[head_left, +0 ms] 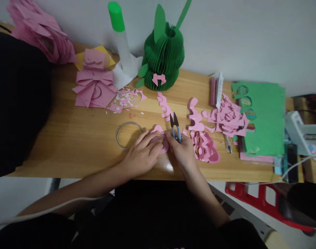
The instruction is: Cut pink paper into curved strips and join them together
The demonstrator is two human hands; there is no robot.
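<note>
My left hand [142,152] lies on the wooden table [80,145], fingers pressing down a small pink paper cutout [160,137]. My right hand [182,150] is closed around small blue-handled snips [175,127], whose dark blades point away from me and stand apart. Its fingertips also touch the pink cutout. A thin wire ring [127,135] lies just left of my left hand.
Pink paper scraps [226,117] and cut shapes [204,147] lie to the right, beside green sheets [261,117]. A green honeycomb paper figure [164,58], a glue bottle [120,34], folded pink pieces [94,86] and confetti bits [125,98] stand at the back. A dark object fills the left.
</note>
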